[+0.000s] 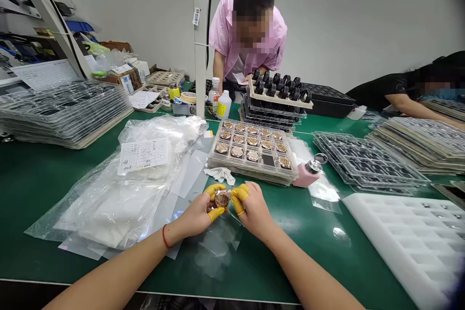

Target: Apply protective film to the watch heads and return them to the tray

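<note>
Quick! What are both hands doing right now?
Left hand: closed, pinching a round bronze-coloured piece.
Right hand: closed, pinching that piece too.

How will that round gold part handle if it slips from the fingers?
The round gold part would probably roll if landing on edge, being circular. It looks metal, so likely heavy for its size. The yellow finger cots suggest its surface may scratch.

No legible text is found: the barcode label [196, 16] on the white post [200, 68] and the ruled form [143, 155] left of that post are too small to be read.
</note>
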A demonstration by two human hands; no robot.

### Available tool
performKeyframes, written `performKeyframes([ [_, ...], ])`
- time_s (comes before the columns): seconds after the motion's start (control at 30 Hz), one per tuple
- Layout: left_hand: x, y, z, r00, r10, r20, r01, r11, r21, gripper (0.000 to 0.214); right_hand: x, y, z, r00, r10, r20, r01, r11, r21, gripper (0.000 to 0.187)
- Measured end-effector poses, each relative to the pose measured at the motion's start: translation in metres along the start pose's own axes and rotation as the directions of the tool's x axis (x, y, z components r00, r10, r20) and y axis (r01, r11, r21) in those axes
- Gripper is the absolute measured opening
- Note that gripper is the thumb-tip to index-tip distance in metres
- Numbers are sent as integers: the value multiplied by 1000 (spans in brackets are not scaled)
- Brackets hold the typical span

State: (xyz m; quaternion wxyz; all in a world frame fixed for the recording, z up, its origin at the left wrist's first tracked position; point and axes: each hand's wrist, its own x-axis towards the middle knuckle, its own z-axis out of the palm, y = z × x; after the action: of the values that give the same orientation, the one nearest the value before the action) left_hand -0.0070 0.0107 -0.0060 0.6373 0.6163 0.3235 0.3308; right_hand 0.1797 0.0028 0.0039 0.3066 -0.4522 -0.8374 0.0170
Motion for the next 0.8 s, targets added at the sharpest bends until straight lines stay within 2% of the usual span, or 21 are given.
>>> performKeyframes([
  [0.13,-1,2,3,998,-22,52,22,1000,1,46,0,1,2,999,45,9,-45,999,0,18],
  [0.23,-1,4,5,999,-38,23,39,998,-55,47,1,13,4,984,173,45,-178,961,210,20],
  [0.33,1,5,4,997,-80,2,79,989,-121,52,3,33,9,907,390,158,-419,794,440,19],
  [0.37,1,5,4,996,-93,0,92,988,-125,54,4,39,10,873,452,183,-483,753,446,20],
  [0.43,3,4,4,994,-105,-10,103,988,-118,57,4,45,14,832,528,172,-551,745,377,20],
  [0.5,4,1,4,993,-114,-25,111,987,-114,61,3,40,18,825,551,128,-563,774,290,15],
  [0.57,5,-4,4,992,-124,-33,120,987,-104,64,1,25,25,829,535,164,-554,746,369,19],
  [0.63,6,-10,4,989,-143,-21,142,989,-46,54,0,9,31,835,463,297,-541,591,598,20],
  [0.7,6,-15,3,987,-161,-9,161,985,62,38,3,4,30,841,415,347,-518,431,739,28],
  [0.73,5,-16,3,987,-159,-7,159,981,112,34,7,8,25,841,437,319,-499,402,768,32],
  [0.77,5,-17,2,989,-149,-9,148,977,151,32,12,16,16,832,495,251,-481,418,770,34],
  [0.8,4,-16,2,991,-132,-9,131,975,177,31,17,27,5,810,567,151,-470,474,745,34],
])
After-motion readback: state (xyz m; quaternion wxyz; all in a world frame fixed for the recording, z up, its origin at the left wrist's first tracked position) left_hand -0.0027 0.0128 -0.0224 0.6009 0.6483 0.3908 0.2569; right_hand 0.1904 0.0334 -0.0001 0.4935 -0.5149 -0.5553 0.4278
